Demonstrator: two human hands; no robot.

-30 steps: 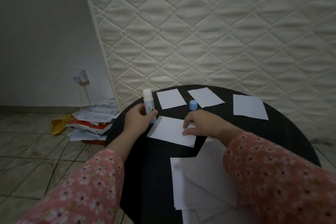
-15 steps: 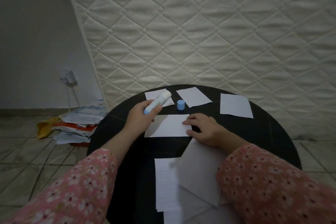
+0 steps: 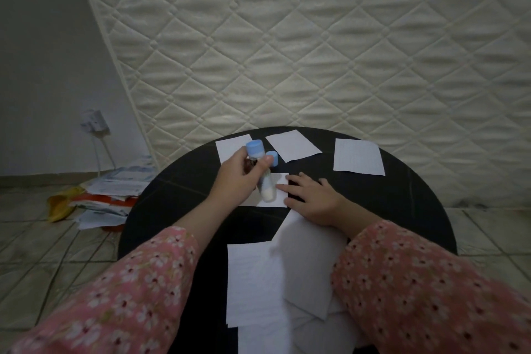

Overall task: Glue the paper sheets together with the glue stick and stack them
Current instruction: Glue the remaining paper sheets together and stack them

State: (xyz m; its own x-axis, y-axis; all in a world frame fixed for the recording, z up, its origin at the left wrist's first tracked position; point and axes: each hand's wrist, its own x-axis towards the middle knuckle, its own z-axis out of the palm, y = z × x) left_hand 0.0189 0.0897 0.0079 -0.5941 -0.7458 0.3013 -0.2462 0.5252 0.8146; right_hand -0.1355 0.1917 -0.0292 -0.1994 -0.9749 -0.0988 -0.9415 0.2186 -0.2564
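A room in a home is shown. A big white quilted mattress (image 3: 316,52) is stood up on its side against the wall, behind a small round black table (image 3: 402,195). The floor (image 3: 43,253) is covered with pale tiles. On the left, a plug socket (image 3: 94,121) is fixed low on a plain grey wall (image 3: 43,37), and a cord is hung down from it. A messy heap of papers (image 3: 112,192) is left on the floor near the wall, with something yellow (image 3: 60,207) beside it.
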